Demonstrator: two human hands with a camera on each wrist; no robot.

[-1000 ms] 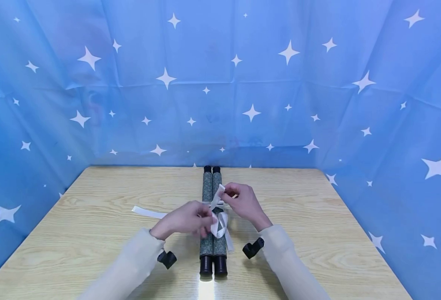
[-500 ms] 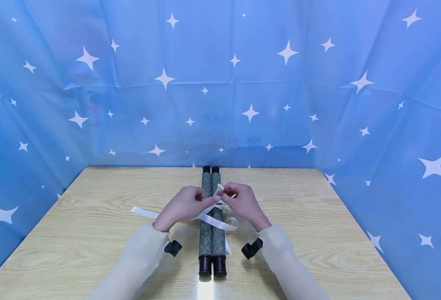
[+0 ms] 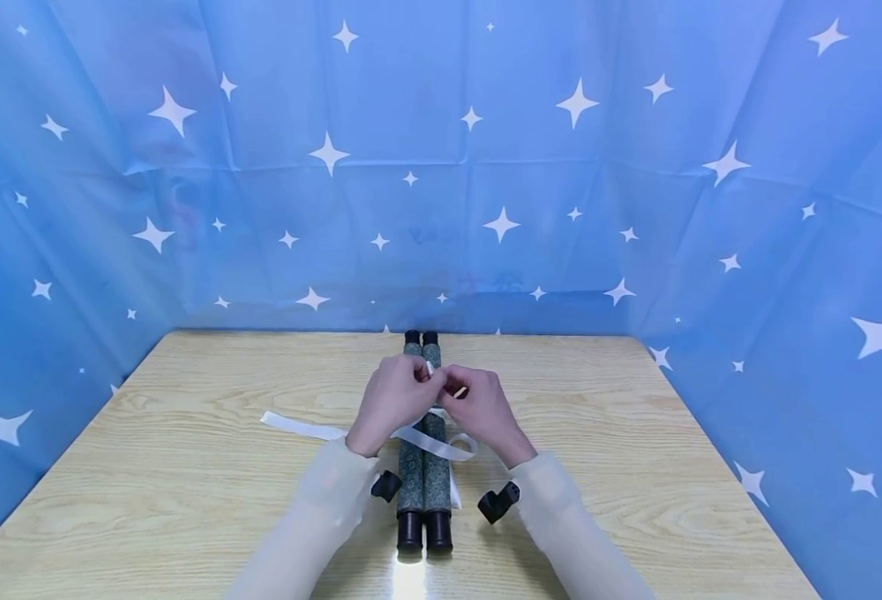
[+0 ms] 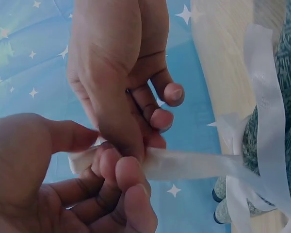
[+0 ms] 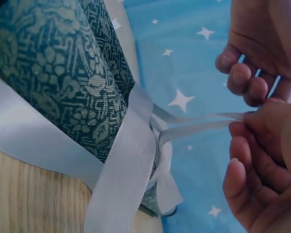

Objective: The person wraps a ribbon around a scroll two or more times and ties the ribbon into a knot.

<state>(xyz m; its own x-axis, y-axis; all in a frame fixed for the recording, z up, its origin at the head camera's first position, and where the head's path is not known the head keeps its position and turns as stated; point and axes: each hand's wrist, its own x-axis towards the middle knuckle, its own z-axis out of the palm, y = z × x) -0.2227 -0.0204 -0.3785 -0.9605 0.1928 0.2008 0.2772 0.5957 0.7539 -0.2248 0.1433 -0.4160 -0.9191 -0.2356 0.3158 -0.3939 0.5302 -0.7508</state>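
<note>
A scroll (image 3: 413,479) of two green patterned rolls with dark end knobs lies lengthwise on the table. White ribbon (image 3: 433,444) wraps its middle; one length crosses the rolls and curls at their right side. Over the scroll, my left hand (image 3: 396,392) and right hand (image 3: 482,408) meet at the fingertips. Between them they pinch a raised ribbon end, its tip just showing in the head view. In the left wrist view that ribbon (image 4: 194,165) runs taut to the scroll. Two narrow strands (image 5: 184,133) reach my right thumb and forefinger in the right wrist view.
The wooden table (image 3: 208,483) has a blue star-printed curtain (image 3: 411,167) hanging along its back and sides. A loose ribbon tail (image 3: 298,427) lies flat on the wood, left of the scroll. Small black devices (image 3: 386,486) sit at both cuffs.
My left hand has left the ribbon loop and moved up and right to the raised end beside my right hand. The loop has dropped open across the rolls. My right hand has stayed nearly still.
</note>
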